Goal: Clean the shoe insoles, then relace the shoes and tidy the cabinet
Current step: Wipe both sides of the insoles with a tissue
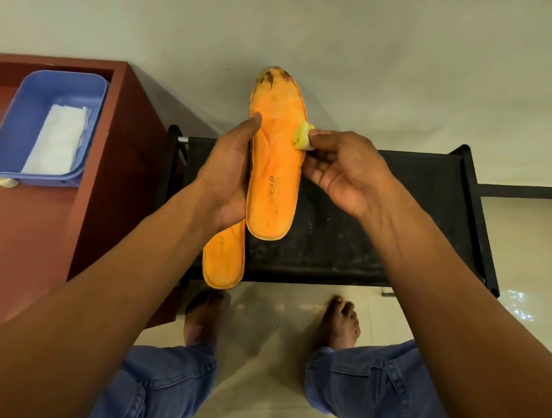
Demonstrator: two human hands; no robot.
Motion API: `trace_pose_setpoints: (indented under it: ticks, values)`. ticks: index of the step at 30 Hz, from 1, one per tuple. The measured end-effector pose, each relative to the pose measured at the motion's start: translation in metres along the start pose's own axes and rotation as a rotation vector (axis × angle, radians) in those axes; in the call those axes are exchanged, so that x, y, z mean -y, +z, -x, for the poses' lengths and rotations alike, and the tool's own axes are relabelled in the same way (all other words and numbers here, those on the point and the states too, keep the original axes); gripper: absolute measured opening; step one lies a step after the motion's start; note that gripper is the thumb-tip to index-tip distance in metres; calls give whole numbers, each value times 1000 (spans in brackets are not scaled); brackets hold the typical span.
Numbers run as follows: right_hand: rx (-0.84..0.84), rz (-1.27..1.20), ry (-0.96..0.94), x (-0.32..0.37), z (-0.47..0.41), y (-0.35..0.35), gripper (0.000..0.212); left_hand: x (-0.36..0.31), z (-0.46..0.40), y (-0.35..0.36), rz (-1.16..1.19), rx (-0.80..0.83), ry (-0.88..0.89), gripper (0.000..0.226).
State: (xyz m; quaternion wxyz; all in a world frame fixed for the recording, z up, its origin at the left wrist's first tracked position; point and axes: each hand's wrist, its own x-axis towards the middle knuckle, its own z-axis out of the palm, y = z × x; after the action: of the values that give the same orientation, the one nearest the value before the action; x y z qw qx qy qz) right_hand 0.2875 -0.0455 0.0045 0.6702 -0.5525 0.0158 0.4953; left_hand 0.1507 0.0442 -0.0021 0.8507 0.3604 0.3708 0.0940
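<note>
Orange insole (pixel 276 163): held upright in the air above the black shelf (pixel 397 216), toe end up, dark stains at the toe.
Second insole (pixel 224 257): behind the left palm, heel end hanging past the shelf's front edge; I cannot tell whether it rests on the shelf or is held too.
Left hand (pixel 228 180): fingers closed round the first insole's left edge, thumb pressed on its face.
Right hand (pixel 342 167): fingertips pinching a small yellow-white pad (pixel 302 136), which touches the insole's right edge near the ball of the foot.
Blue tub (pixel 21 122): on the red-brown worktop (pixel 24 242) at the far left, near its back edge, a white cloth (pixel 59 140) lying inside.
Step in hand: judged to be the wiping of the first insole, the opening part of the task; no shoes or laces are in view.
Next move: likely calls for working the pad up toward the stained toe, with the left hand bracing the thin insole so it does not bend away under pressure.
Left to do: the other insole, the lacing, the cabinet.
</note>
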Motion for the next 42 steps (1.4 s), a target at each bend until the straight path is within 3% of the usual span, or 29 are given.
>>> trace_pose_setpoints:
  ticks: [7,16,22,28,35,38,42]
  values:
    - [-106,242,-82,-7,-3,-1,7,0,2,-1,108,83,-78,56]
    - [-195,852,-550,-17,18,-2,5,3,10,12,182,-138,-64,49]
    - [-160,1279,-708,-9,61,-19,12,8,18,51,242,-79,-38,55]
    - [-264,1291,-705,9,92,-38,13,26,34,85,269,23,-24,63]
    - [-187,1195,-600,1,138,-41,14,31,53,102,309,33,-7,76]
    - [-265,1149,-649,-7,143,-41,12,34,63,103,256,55,8,77]
    - [-320,1177,-834,-8,131,-29,7,48,84,98,252,85,5,61]
